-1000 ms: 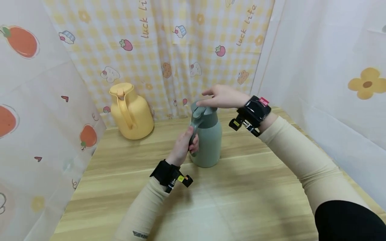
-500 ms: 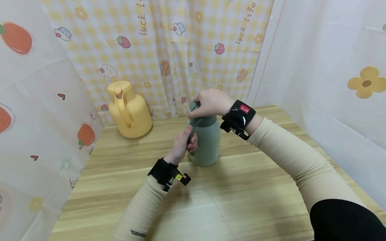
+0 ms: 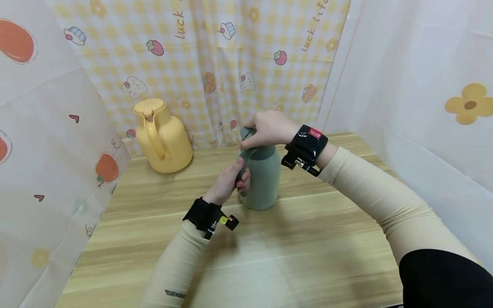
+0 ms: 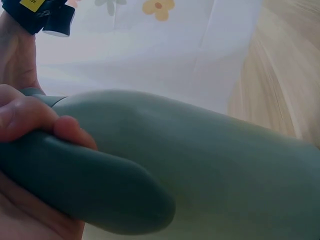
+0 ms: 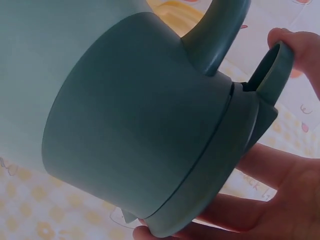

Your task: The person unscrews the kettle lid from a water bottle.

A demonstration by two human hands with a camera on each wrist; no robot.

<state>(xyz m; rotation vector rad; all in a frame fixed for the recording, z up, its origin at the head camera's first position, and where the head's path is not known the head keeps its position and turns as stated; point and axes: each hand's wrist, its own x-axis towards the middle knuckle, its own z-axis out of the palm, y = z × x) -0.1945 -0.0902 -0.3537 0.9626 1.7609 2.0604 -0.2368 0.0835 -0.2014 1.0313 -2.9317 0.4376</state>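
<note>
A grey-green thermos jug (image 3: pixel 263 182) stands upright on the wooden table. My left hand (image 3: pixel 228 179) grips its handle, fingers wrapped around; the handle's rounded lower end (image 4: pixel 115 190) sticks out below them in the left wrist view. From above, my right hand (image 3: pixel 272 128) holds the jug's lid (image 5: pixel 215 175). Its thumb (image 5: pixel 295 47) lies on the raised loop-shaped tab (image 5: pixel 275 75) of the lid, while the other fingers reach across the top to the far rim. Most of the lid is hidden behind this hand in the head view.
A yellow thermos jug (image 3: pixel 165 143) with its handle facing forward stands at the back left of the wooden table (image 3: pixel 154 239). Behind hangs a yellow checked curtain (image 3: pixel 215 55); white printed curtains close off the left and right sides.
My right hand has come down from hovering flat over the top, and its thumb and fingers have closed on the lid. My left hand keeps its grip. The head view has shifted slightly.
</note>
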